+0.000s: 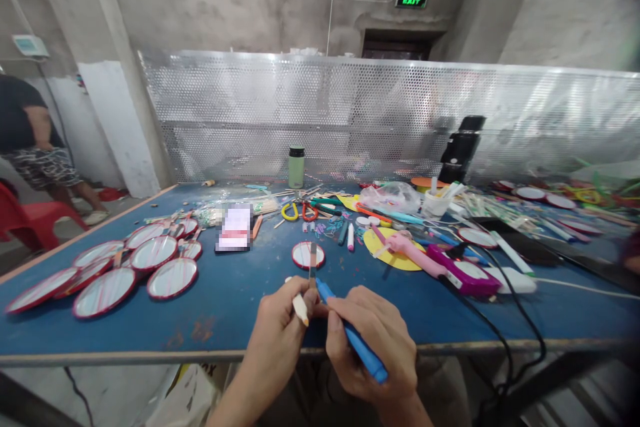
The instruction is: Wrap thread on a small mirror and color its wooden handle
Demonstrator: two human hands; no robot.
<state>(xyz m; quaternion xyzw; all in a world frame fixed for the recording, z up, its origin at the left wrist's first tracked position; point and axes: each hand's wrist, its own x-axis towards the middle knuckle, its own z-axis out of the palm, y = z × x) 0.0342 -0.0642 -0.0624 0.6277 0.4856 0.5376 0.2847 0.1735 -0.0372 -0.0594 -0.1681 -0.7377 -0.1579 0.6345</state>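
Note:
In front of me, at the table's near edge, my left hand (283,320) is closed. It grips a white marker (300,310) with a pale orange tip pointing down, and pinches the flat stick handle (313,263) of a small round red-rimmed disc (301,255). The disc extends away from me and looks pale and shiny. My right hand (375,340) is closed round a blue marker (363,350), whose upper end is close to the stick and my left fingertips. Whether its tip touches the stick is hidden by the fingers.
Several larger red-rimmed discs (105,291) are piled on the left. A phone (235,228) and a green bottle (296,168) stand behind. To the right are a pink glue gun (413,250) on a yellow disc (375,247), a purple box (463,271) and cables. A person (35,127) is far left.

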